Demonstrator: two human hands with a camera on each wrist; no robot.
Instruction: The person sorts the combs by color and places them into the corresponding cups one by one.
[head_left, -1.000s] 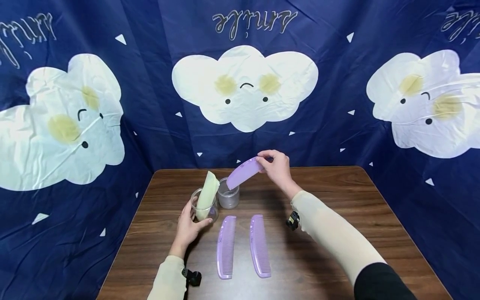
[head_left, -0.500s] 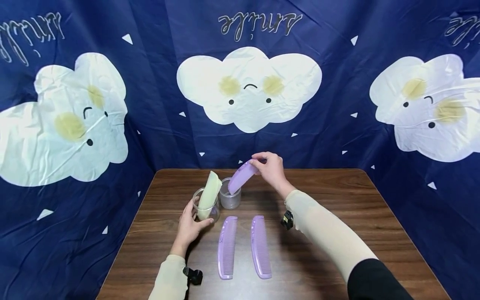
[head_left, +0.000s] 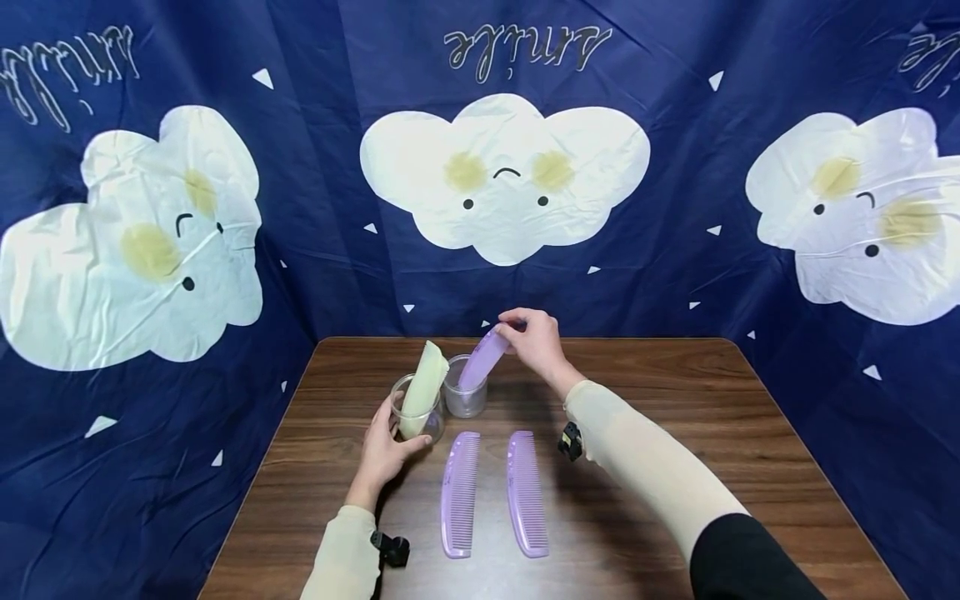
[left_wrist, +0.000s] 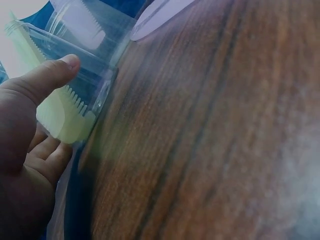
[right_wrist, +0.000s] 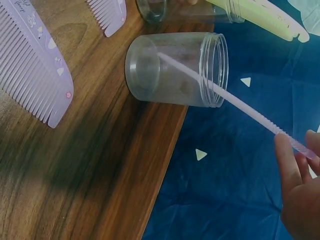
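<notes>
My left hand [head_left: 384,454] grips a clear jar [head_left: 432,430] at the back left of the table, thumb on the near side. Pale green combs [head_left: 424,390] lean in that jar and stick out over its rim. Right beside it stands a second clear jar [head_left: 467,407]. My right hand [head_left: 537,343] pinches a purple comb [head_left: 483,360] by its upper end, between thumb and fingers. The comb slants down into the second jar; in the right wrist view its lower end [right_wrist: 175,62] is well inside, close to the bottom.
Two more purple combs, one on the left [head_left: 459,500] and one on the right [head_left: 528,500], lie flat in front of the jars. The wooden table [head_left: 675,417] ends at a dark blue cloth [head_left: 315,283] with white clouds.
My right hand has moved left and brought the purple comb from over the second jar's rim down into it, tilting it steeper. The left hand keeps its hold on the other jar.
</notes>
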